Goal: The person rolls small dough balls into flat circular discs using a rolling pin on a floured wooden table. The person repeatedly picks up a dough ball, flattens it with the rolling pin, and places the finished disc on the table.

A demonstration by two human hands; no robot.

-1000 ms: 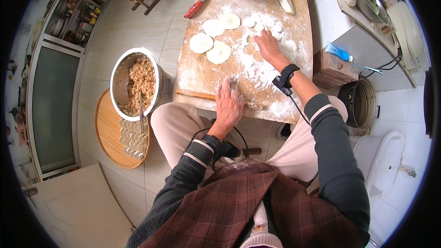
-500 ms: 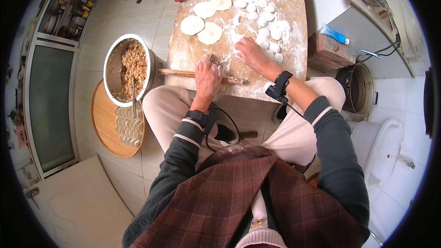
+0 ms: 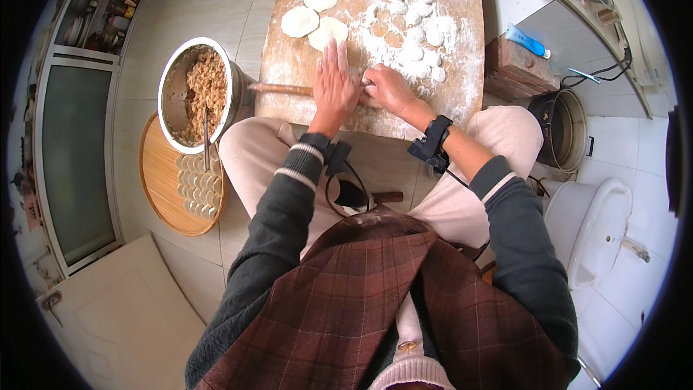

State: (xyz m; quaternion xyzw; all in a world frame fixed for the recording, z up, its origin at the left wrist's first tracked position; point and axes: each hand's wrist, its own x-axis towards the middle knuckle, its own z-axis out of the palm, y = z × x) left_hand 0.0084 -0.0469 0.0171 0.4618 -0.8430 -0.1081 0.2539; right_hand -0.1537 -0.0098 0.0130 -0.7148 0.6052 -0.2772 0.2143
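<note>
Head view. Step, judged: rolling a dough piece into a wrapper. Left hand (image 3: 334,87) lies flat and open, palm pressing the thin wooden rolling pin (image 3: 278,89) on the floured wooden table (image 3: 462,50). Right hand (image 3: 388,89) pinches a small white dough piece (image 3: 367,84) just beside the pin. Next move likely calls for even pressure while turning the piece. Finished round flat wrappers (image 3: 317,11) lie beyond.

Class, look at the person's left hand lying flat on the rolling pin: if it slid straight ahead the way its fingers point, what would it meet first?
Most likely the flat dough round just beyond the left hand; its fingertips already seem to reach that round's near edge.
</note>
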